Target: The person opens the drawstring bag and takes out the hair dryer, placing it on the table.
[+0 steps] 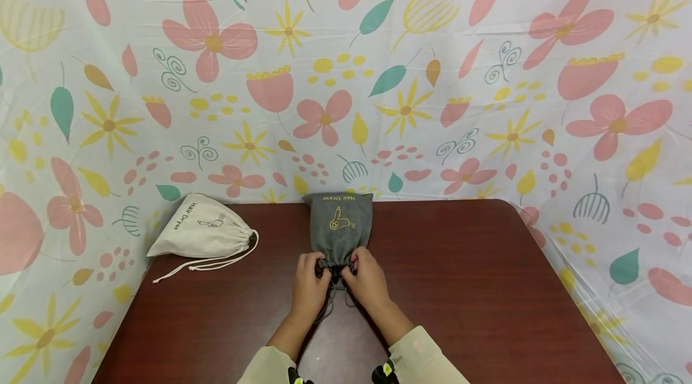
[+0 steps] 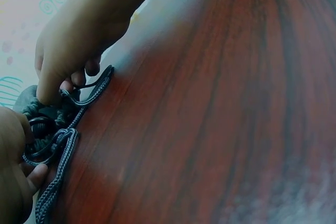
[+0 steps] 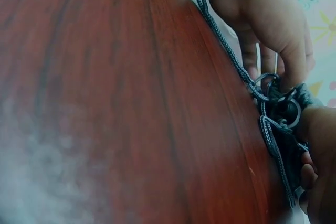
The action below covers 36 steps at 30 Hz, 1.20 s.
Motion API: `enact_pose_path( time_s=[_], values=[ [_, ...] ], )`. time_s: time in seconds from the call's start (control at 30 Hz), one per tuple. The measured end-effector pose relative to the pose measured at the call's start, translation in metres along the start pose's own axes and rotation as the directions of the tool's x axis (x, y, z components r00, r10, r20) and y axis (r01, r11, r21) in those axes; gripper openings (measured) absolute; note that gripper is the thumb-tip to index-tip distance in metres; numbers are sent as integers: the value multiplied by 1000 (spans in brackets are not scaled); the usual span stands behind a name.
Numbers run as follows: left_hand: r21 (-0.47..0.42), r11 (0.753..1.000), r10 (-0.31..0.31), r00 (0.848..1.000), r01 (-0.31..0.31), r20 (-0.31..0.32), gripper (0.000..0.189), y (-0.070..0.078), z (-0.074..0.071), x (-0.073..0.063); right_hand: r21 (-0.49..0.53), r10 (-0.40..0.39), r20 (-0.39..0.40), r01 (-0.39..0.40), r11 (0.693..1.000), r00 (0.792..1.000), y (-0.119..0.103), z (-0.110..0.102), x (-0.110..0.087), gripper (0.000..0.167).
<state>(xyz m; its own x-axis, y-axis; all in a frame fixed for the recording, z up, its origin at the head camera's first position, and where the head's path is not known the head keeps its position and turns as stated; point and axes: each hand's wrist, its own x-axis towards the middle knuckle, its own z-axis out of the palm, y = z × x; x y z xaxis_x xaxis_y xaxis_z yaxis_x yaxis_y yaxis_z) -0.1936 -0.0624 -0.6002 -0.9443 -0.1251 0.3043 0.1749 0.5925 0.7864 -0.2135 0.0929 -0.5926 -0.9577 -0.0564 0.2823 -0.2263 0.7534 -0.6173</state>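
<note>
A dark grey drawstring bag [image 1: 342, 231] lies on the table in the head view, its yellow "Hair Dryer" print and dryer drawing upside down. Its gathered mouth points toward the person. At the left side of that mouth, my left hand [image 1: 309, 288] pinches the cloth between thumb and fingers. My right hand [image 1: 369, 282] pinches the opposite side. Grey cords [image 2: 64, 150] hang from the mouth between the hands, plainly seen in the left wrist view. A cord stopper seems to sit in the gathered opening, partly hidden. What the bag holds is out of sight.
A cream drawstring bag [image 1: 202, 229], also printed "Hair Dryer", lies at the table's back left with its white cords trailing forward. The dark red wooden table [image 1: 476, 288] ends at a flower-patterned cloth [image 1: 378, 71] behind and on both sides.
</note>
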Motion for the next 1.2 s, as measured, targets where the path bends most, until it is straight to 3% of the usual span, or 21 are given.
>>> enact_pose_path(
  time_s=[0.73, 1.2],
  values=[
    [15, 1000, 13, 1000, -13, -27, 27, 1, -4, 1, 18, 32, -3, -31, 999, 999, 3, -3, -1, 22],
    [16, 1000, -11, 1000, 12, -23, 27, -4, -6, 2, 14, 44, -10, -44, 999, 999, 5, -6, -3, 23]
  ],
)
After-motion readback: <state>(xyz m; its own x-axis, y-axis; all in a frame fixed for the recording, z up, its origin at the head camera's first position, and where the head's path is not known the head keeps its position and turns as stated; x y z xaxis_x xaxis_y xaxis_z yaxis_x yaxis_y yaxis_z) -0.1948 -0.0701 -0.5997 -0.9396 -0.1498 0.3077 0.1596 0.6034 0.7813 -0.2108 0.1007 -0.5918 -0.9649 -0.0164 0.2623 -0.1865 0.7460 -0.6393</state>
